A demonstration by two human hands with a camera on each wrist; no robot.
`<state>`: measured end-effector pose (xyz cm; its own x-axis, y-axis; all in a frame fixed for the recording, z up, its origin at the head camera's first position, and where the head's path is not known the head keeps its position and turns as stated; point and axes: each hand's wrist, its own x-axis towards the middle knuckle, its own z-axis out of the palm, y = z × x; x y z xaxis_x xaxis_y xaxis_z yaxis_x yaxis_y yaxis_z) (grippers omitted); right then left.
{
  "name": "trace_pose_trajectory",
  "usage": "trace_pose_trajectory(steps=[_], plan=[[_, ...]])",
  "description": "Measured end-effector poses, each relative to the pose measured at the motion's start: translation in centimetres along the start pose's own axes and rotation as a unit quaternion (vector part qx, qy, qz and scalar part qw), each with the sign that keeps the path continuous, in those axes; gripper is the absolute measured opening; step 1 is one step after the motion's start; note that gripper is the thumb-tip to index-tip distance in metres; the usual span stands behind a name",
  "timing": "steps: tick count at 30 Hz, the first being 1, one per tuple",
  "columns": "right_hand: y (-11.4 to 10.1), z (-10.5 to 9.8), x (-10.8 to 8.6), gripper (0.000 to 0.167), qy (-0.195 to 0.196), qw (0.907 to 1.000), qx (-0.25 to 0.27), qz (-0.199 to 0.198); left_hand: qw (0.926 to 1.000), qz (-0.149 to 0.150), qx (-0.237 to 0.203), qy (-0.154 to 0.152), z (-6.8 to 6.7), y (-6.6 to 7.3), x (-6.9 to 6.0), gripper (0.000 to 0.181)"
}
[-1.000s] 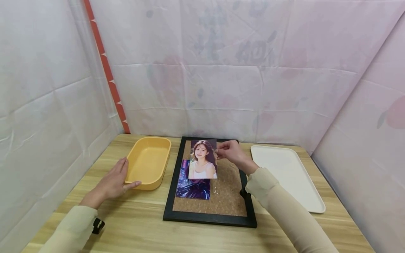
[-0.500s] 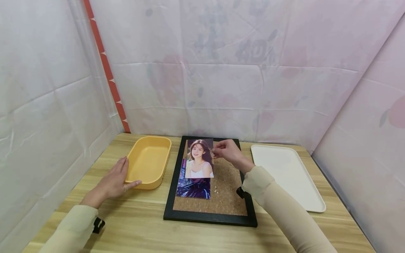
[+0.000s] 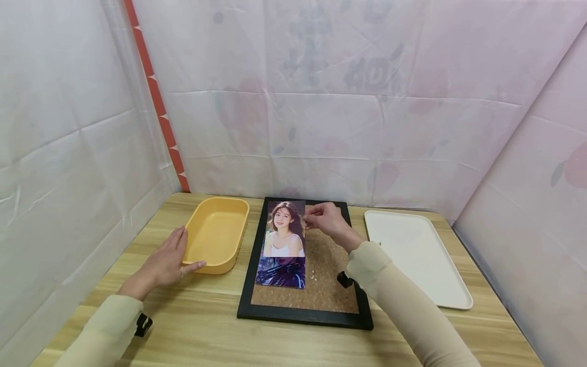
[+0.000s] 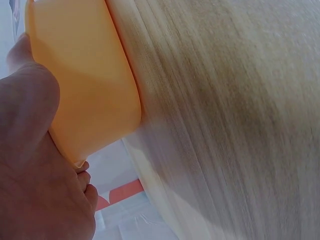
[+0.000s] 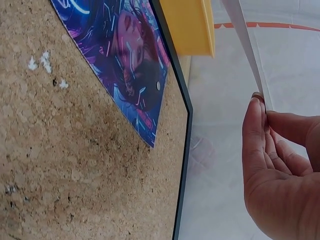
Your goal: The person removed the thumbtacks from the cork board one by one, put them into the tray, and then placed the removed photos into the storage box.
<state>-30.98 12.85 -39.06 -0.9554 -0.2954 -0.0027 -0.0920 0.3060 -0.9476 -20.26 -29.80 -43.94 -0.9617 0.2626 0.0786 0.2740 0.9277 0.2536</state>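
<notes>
A glossy rectangular paper photo print (image 3: 285, 232), a portrait of a long-haired person in a white sleeveless top, hangs above the far left part of a rectangular cork board with a flat black frame (image 3: 330, 293), clamped at its right edge between the thumb and fingertips of a person's right hand (image 3: 326, 219). The print extends left from that grip, its long axis running near to far; the left hand (image 3: 162, 265) is well apart. The right wrist view catches the print almost edge-on, raised off the cork, while from the head view it covers the far part of a dark blue-and-purple neon-style print (image 3: 281, 273) lying on the board. A pale round spot (image 5: 158, 86), pin or hole one cannot tell, marks that lower print, and white crumbs (image 5: 46, 61) dot the cork. At left, the left hand rests at the near left corner of a deep yellow rounded rectangular box (image 3: 214, 237), fingers straight, thumb spread apart along the near end. At right, a shallow white rounded tray (image 3: 415, 250) shares the wood-grained table (image 3: 197, 331). No brand or label is legible; faint lettering on the pale fabric backdrop (image 3: 321, 127) cannot be read
</notes>
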Motion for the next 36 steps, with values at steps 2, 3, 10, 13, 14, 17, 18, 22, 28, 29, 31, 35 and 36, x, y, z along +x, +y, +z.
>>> trace_pose_trajectory(steps=[2, 3, 10, 13, 14, 17, 18, 22, 28, 29, 31, 35, 36], plan=[[0.0, 0.2, 0.1, 0.018, 0.002, 1.0000, 0.001, 0.002, 1.0000, -0.001, 0.000, -0.001, 0.0, 0.0, 0.0, 0.111], [0.1, 0.3, 0.2, 0.018, 0.002, 1.0000, 0.003, 0.004, 1.0000, -0.001, -0.001, -0.001, 0.0, 0.0, 0.0, 0.111], [0.3, 0.9, 0.4, 0.016, 0.001, 0.9999, 0.011, 0.007, 1.0000, -0.004, -0.003, -0.004, 0.0, -0.2, 0.1, 0.112], [0.4, 1.2, 0.5, 0.017, -0.002, 0.9998, 0.019, 0.007, 1.0000, -0.002, -0.006, 0.002, 0.0, -0.2, 0.0, 0.112], [0.4, 1.2, 0.6, 0.017, -0.003, 0.9998, 0.021, 0.007, 1.0000, -0.001, -0.007, 0.005, 0.0, -0.3, 0.0, 0.113], [0.4, 1.4, 0.6, 0.017, -0.003, 0.9997, 0.024, 0.008, 0.9998, 0.003, -0.013, 0.014, 0.2, -0.5, -0.1, 0.113], [0.4, 1.4, 0.6, 0.016, -0.003, 0.9997, 0.025, 0.008, 0.9998, 0.004, -0.011, 0.016, 0.3, -0.5, -0.1, 0.113], [0.5, 1.6, 0.7, 0.016, -0.006, 0.9997, 0.022, 0.005, 1.0000, 0.000, -0.007, 0.006, 0.1, -0.4, 0.0, 0.113], [0.7, 1.9, 0.8, 0.017, -0.009, 0.9998, 0.017, 0.005, 1.0000, -0.002, 0.006, -0.005, 0.0, -0.1, 0.0, 0.112], [0.7, 2.0, 0.8, 0.018, -0.010, 0.9998, 0.017, 0.005, 1.0000, -0.002, 0.007, -0.005, -0.1, 0.0, 0.0, 0.112], [0.7, 2.2, 0.8, 0.018, -0.010, 0.9998, 0.014, 0.005, 1.0000, -0.002, 0.008, -0.005, -0.1, 0.1, 0.0, 0.111], [0.5, 2.5, 0.9, 0.016, -0.006, 0.9998, 0.014, 0.012, 1.0000, -0.002, 0.007, -0.005, -0.1, 0.3, 0.0, 0.110], [0.5, 2.5, 0.9, 0.016, -0.004, 0.9998, 0.013, 0.013, 1.0000, 0.000, 0.008, -0.003, -0.2, 0.3, -0.1, 0.110]])
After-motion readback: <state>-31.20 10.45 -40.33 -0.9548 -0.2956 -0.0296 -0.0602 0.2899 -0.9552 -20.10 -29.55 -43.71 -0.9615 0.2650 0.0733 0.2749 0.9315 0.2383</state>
